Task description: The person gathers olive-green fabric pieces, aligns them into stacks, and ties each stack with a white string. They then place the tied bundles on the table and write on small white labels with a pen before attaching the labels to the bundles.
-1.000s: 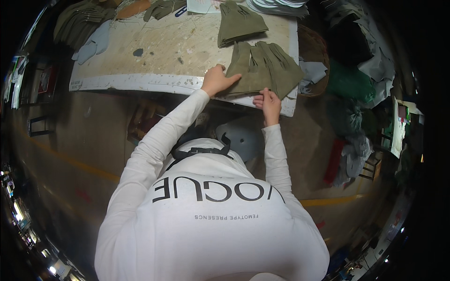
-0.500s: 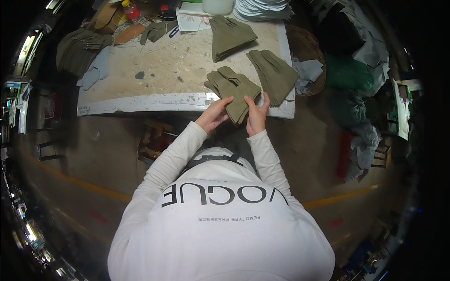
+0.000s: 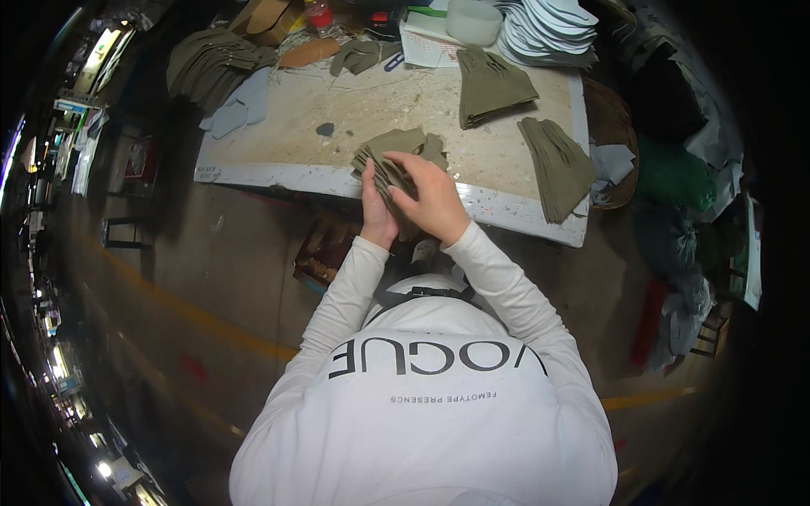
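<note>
Since a second ago you have lifted the olive fabric bundle (image 3: 390, 164) off the right-hand stack and brought it to the worktop (image 3: 354, 110) front edge. Your left hand (image 3: 377, 215) supports it from below, fingers clamped; your right hand (image 3: 434, 198) covers it, fingers closed over its top. Judgement: bundle now in hand for sorting.

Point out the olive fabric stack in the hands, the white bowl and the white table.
Fabric stack (image 3: 396, 152), head view, upper pieces above the fingers.
White bowl (image 3: 473, 20), head view, its side wall.
Table (image 3: 371, 101), head view, bare top.
</note>
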Demonstrator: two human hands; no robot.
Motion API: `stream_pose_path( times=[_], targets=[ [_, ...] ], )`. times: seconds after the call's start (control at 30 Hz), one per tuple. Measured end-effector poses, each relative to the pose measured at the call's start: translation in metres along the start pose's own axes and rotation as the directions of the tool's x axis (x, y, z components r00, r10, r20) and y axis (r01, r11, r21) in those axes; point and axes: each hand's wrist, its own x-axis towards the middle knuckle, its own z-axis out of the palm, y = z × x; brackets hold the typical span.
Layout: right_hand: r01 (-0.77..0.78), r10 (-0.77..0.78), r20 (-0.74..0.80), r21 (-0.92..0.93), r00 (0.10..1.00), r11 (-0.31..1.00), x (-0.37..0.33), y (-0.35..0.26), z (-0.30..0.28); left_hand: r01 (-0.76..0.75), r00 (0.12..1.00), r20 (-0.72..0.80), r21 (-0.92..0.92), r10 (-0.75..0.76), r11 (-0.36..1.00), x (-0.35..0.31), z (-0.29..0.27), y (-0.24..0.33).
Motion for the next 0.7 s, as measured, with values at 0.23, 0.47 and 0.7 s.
stream_pose_path(
  times=[0.23,0.47,0.7],
  targets=[
    [0.047,-0.050,0.026,0.084,0.998,0.995,-0.005,-0.004,0.013,-0.119,0.992,0.059,0.064,0.115,0.991,-0.027,-0.020,0.014],
    [-0.011,0.018,-0.028,0.218,0.999,0.976,0.001,-0.004,0.019,-0.048,0.997,0.055,-0.054,0.051,0.997,-0.030,-0.021,0.026],
    [0.116,-0.116,-0.013,0.009,0.993,0.993,-0.005,-0.008,0.020,-0.090,0.996,0.001,0.056,0.090,0.994,-0.032,-0.009,0.026]
  ],
)
